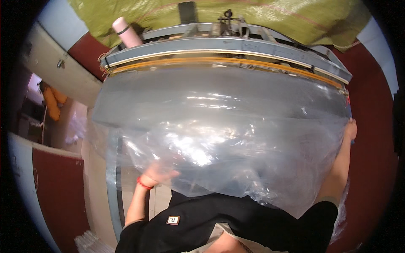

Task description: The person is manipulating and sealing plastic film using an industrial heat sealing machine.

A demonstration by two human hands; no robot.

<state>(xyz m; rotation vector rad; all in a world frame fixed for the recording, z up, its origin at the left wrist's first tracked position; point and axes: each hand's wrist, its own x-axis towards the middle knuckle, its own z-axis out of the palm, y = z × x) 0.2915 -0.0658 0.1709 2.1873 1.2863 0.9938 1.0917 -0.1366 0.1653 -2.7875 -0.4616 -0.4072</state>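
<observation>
A large clear plastic sheet point(219, 139) lies spread over the grey metal table of a machine point(223, 44) in front of me. My left hand point(158, 173), with a red band at the wrist, presses under the sheet's near left part, its fingers partly veiled by the film. My right hand point(350, 128) reaches out to the far right edge of the sheet and grips it there. The plastic bunches in shiny folds between my arms and hangs down over my black shirt.
The machine's long bar with an orange strip point(219, 61) runs across the far side. A pink bottle point(126, 33) stands at its back left. Green fabric point(261, 17) hangs behind. Red walls flank both sides; a tiled floor point(95, 177) shows at left.
</observation>
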